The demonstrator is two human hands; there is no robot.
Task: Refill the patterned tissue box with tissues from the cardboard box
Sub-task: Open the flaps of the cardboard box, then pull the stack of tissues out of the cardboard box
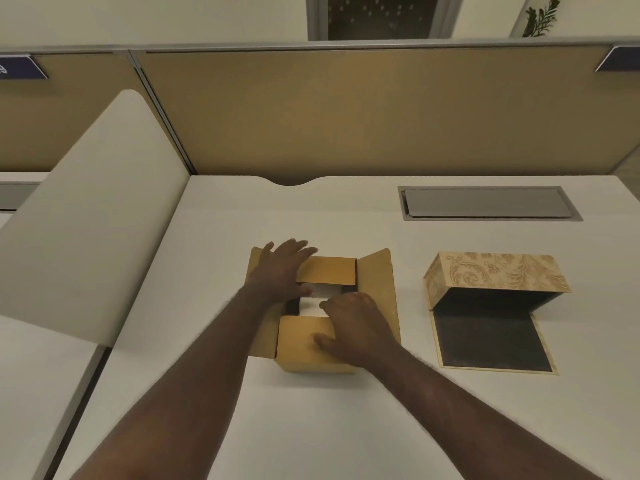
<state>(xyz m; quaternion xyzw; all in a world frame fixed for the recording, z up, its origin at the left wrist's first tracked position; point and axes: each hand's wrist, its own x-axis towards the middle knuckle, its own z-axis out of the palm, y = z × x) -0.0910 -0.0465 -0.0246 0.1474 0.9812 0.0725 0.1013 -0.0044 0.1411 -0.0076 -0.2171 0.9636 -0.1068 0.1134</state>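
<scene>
A brown cardboard box (377,289) stands mid-desk with its flaps partly open. White tissues (311,303) show through the gap between the flaps. My left hand (280,271) lies flat with spread fingers on the box's left and far flaps. My right hand (356,327) rests on the near flap, thumb on the cardboard and fingertips curled at the opening over the tissues. To the right, the patterned tissue box (498,271) lies tipped on its side, its dark interior facing me and its dark-lined flap (491,344) spread flat on the desk.
The white desk (311,427) ends at a tan partition wall (346,116) behind. A grey cable hatch (485,202) is set in the desk at the back right. A white side panel (86,220) rises on the left.
</scene>
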